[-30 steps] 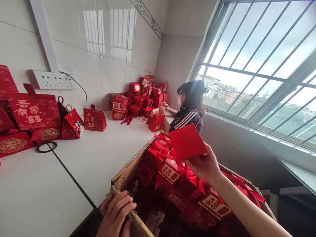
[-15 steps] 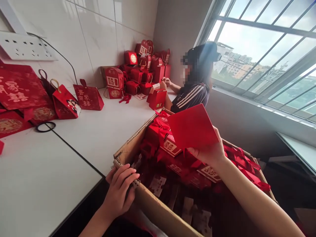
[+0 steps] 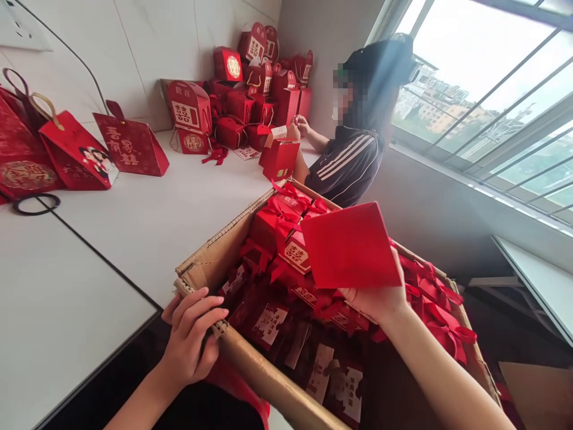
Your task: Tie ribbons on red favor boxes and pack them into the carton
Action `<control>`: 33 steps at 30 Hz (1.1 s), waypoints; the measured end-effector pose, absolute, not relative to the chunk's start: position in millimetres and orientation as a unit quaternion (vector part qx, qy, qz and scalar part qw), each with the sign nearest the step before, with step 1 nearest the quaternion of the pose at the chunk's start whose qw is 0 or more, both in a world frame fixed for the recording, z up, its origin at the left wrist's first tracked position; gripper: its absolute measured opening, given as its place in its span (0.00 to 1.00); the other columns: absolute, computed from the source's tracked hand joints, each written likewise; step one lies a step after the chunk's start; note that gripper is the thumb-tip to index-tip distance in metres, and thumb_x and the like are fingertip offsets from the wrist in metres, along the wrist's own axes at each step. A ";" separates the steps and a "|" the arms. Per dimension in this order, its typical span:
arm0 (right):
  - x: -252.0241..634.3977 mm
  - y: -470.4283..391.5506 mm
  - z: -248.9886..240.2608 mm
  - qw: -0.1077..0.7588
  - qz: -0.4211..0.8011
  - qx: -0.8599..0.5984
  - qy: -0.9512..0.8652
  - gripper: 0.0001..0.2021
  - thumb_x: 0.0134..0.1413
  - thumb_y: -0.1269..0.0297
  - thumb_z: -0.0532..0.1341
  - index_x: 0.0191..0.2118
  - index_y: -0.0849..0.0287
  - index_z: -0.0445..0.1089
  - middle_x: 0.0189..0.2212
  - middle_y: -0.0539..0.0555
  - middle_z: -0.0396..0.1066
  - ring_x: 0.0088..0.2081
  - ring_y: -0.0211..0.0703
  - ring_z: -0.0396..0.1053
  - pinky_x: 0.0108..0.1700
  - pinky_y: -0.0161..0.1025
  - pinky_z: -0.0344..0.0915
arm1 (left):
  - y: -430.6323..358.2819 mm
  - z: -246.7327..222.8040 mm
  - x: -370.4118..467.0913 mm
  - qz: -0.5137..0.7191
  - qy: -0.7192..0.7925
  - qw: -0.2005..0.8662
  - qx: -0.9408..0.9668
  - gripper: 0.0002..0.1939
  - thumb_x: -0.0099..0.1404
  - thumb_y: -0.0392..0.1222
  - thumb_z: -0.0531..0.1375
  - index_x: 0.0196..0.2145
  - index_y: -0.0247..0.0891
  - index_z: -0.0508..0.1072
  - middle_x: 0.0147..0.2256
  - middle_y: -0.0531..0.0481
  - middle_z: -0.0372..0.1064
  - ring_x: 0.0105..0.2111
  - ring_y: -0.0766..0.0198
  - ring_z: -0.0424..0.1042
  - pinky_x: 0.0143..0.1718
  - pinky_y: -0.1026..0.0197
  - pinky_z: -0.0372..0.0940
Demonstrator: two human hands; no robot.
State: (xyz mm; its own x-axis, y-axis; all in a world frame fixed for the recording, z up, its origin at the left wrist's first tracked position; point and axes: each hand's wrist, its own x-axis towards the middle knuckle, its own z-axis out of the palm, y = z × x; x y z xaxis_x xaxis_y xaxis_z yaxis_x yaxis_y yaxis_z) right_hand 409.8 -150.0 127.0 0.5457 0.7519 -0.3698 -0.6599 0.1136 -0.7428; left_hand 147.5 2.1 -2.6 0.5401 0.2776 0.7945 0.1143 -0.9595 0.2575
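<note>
My right hand [image 3: 380, 301] grips a red box [image 3: 351, 248] from beneath and behind, holding it above the open cardboard carton. The box shows a plain, flat red face. My left hand [image 3: 192, 334] is closed over the near left corner of the cardboard carton [image 3: 268, 364], its fingers wrapped over the rim. Inside the carton lie several red gift boxes with ribbons [image 3: 295, 251], some with white and gold labels. Lower down in its shadowed part, more boxes with pale labels [image 3: 271, 325] show.
Red gift boxes [image 3: 239, 107] are piled at the table's back corner. Several bags [image 3: 129, 143] stand at the left by a black ring [image 3: 36, 204]. Beyond the carton a person [image 3: 351, 155] in a dark striped top handles a red box [image 3: 280, 156]. A barred window is at the right.
The view has shifted, so the table items and carton sit further left in the picture. The red box in my right hand has tilted a little, showing its face more squarely.
</note>
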 end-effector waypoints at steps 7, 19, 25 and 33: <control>402.1 -143.2 115.8 0.723 0.556 -0.408 -0.037 0.14 0.46 0.50 0.61 0.33 0.55 0.70 0.29 0.49 0.75 0.33 0.40 0.72 0.36 0.38 0.71 | -2.7 -6.0 151.1 0.486 0.148 0.122 0.853 0.13 0.58 0.31 0.50 0.39 0.41 0.68 0.38 0.46 0.68 0.48 0.54 0.63 0.55 0.47 0.51; 405.9 -129.2 126.5 0.704 0.474 -0.510 -0.139 0.14 0.45 0.52 0.62 0.35 0.55 0.69 0.30 0.50 0.75 0.34 0.45 0.73 0.38 0.40 0.71 | -8.1 -5.8 149.6 0.475 0.166 0.120 0.856 0.14 0.58 0.31 0.50 0.40 0.42 0.68 0.39 0.48 0.70 0.50 0.56 0.63 0.55 0.49 0.51; 463.8 -67.9 157.1 0.499 -0.006 -0.703 -0.507 0.32 0.29 0.59 0.71 0.47 0.53 0.65 0.47 0.56 0.62 0.50 0.57 0.62 0.57 0.56 0.54 | -13.5 -0.5 152.9 0.479 0.186 0.116 0.850 0.14 0.57 0.32 0.48 0.39 0.42 0.67 0.37 0.49 0.70 0.48 0.56 0.66 0.54 0.52 0.54; 484.2 4.7 140.5 0.420 0.053 -0.753 -0.503 0.20 0.32 0.55 0.68 0.35 0.53 0.65 0.33 0.54 0.61 0.50 0.61 0.61 0.56 0.56 0.54 | -16.8 25.2 136.5 0.394 0.145 0.122 0.899 0.26 0.54 0.29 0.51 0.51 0.42 0.61 0.47 0.47 0.69 0.54 0.56 0.63 0.56 0.51 0.59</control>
